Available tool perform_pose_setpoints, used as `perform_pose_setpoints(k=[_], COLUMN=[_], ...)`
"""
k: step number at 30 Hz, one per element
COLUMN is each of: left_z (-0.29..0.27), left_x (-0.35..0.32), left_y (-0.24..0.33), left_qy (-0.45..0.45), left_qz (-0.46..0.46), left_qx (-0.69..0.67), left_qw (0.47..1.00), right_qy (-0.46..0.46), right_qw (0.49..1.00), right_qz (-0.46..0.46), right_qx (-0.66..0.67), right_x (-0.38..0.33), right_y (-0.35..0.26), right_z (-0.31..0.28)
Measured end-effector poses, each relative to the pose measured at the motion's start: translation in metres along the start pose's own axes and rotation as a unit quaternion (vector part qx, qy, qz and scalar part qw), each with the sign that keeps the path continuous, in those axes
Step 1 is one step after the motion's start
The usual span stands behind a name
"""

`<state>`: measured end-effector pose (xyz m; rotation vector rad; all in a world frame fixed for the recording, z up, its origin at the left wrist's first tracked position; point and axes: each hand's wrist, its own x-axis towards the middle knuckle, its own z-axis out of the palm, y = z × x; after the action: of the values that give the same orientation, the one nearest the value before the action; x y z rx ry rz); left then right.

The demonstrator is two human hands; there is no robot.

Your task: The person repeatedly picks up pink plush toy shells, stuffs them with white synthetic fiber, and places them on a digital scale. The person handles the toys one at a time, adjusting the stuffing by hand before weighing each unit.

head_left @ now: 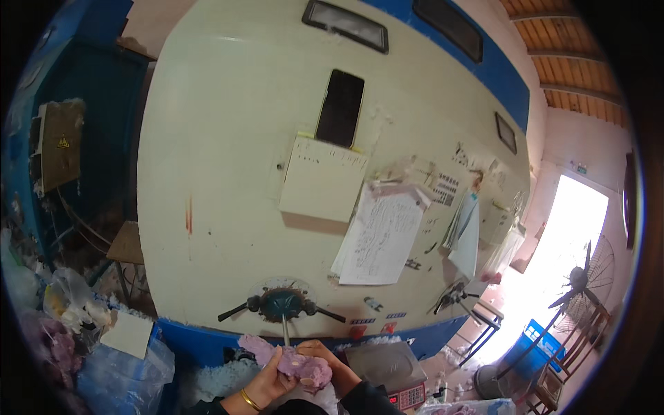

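Both my hands hold a pink-mauve plush skin (315, 372) low in the middle, with pale round patches on it. My left hand (271, 382), a gold bangle at its wrist, grips the plush from the left, thumb on top. My right hand (319, 353) is closed round its upper right side. A thin metal tube (286, 330) points down from a dark green nozzle fitting (282, 304) with black handles and meets the plush's upper edge. Whether the tube is inside the plush is hidden. The fitting sits on a large cream machine panel (221, 138).
A scale (384, 363) with a red keypad stands right of my hands. White fluff (225, 379) lies to the left, near a plastic bag (124, 377) and pink plush pieces (52, 346). A phone (340, 107) and papers (380, 235) are on the panel. Far right stands a fan (579, 280).
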<state>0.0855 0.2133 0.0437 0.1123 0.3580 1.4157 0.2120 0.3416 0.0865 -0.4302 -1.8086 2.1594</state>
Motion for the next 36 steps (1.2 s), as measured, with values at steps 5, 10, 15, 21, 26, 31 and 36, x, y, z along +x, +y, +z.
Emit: perform_pose_setpoints(k=[5, 10, 15, 21, 26, 31, 36], left_z=[0.031, -0.011, 0.014, 0.006, 0.015, 0.006, 0.006], left_x=[-0.029, -0.003, 0.000, -0.025, -0.030, -0.015, -0.042], left_y=[-0.028, 0.007, -0.027, -0.010, 0.000, -0.022, 0.006], left_qy=[-0.105, -0.079, 0.000, -0.013, -0.077, -0.039, 0.018], left_qz=[0.294, 0.014, 0.334, 0.259, 0.282, 0.431, 0.208], left_qx=[0.405, 0.053, 0.473, 0.428, 0.551, 0.655, 0.519], left_qw=[0.859, 0.995, 0.815, 0.866, 0.782, 0.619, 0.829], right_qy=[-0.049, 0.041, -0.025, 0.162, 0.183, 0.077, 0.227], right_qw=[0.873, 0.928, 0.892, 0.814, 0.793, 0.926, 0.801], right_qz=[-0.254, -0.072, -0.058, -0.057, -0.172, -0.063, -0.226], right_qx=[-0.413, -0.362, -0.447, -0.555, -0.555, -0.365, -0.507], right_x=[0.008, -0.019, -0.024, -0.030, -0.021, -0.051, -0.026], right_y=[0.008, -0.022, -0.019, -0.005, 0.056, -0.016, 0.039], right_z=[-0.042, 0.007, 0.023, 0.085, 0.048, 0.052, 0.076])
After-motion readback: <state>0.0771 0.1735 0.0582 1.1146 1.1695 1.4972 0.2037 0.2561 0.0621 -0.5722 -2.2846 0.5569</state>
